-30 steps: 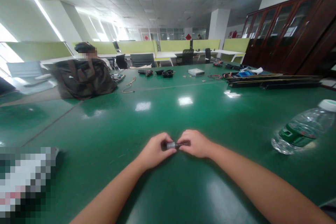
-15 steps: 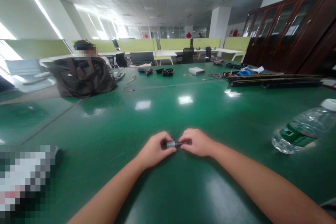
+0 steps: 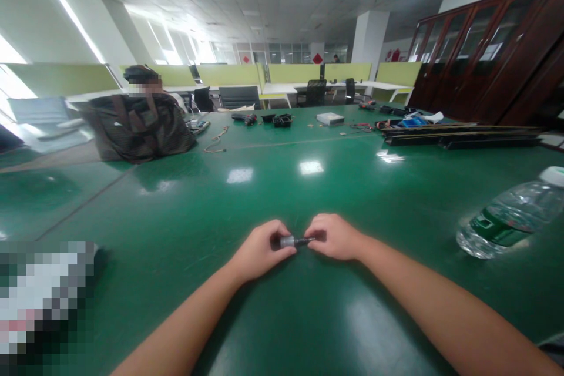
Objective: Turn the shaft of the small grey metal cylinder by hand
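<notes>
Small grey-and-black pen-like cylinder (image 3: 288,241) points sideways between the hands, over the glossy green tabletop (image 3: 282,317). The left hand (image 3: 261,251) clamps its grey end between thumb and fingers; the right hand (image 3: 337,238) curls at the dark, narrow end, whether gripping I cannot tell. A clear plastic green-labelled bottle (image 3: 502,226) is well to the right.

The person's bare right hand (image 3: 335,237) is shifting farther right of the silver-grey cylindrical barrel (image 3: 287,241), and more of the dark, narrowing section (image 3: 301,241) joined to it is showing right of the barrel than before.
</notes>
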`<state>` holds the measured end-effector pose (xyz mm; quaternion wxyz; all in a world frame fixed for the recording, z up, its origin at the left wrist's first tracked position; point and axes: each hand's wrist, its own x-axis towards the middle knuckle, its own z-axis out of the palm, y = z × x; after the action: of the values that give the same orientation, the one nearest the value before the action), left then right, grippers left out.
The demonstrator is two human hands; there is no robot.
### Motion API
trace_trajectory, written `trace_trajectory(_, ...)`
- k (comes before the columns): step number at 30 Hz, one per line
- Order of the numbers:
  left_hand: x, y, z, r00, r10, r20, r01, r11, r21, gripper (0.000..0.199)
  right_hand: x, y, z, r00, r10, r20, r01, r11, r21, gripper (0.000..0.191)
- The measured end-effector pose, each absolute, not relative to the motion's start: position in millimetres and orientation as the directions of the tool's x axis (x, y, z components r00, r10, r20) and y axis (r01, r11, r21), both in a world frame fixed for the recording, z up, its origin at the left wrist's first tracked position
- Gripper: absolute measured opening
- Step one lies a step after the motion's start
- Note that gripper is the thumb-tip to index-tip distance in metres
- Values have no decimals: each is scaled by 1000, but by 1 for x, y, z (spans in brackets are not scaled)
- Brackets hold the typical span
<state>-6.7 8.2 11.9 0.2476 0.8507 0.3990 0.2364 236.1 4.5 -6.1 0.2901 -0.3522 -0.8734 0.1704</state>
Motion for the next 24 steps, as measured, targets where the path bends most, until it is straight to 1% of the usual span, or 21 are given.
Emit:
trace_trajectory(7,-6,8,12,575,793,203,566,-564,601,22,245,5,-5,-585,725,364,532,682,-503,11)
trace_trajectory(13,-6,8,12,560,805,193,577,-547,606,22,262,13,-3,-509,812,284,574,567,-591,12)
trace_trajectory(16,-6,8,13,561,805,190,574,-545,611,22,268,15,-2,-489,836,251,563,522,-641,12)
trace_trajectory(20,-6,8,13,560,805,196,573,-547,611,22,259,12,-5,-521,820,237,519,525,-675,14)
trace_trajectory(22,-5,8,13,568,799,197,564,-553,613,22,247,10,-7,-526,810,260,500,542,-675,15)
trace_trajectory(24,-4,9,12,585,785,202,548,-566,616,22,234,7,-8,-545,781,304,481,588,-650,16)
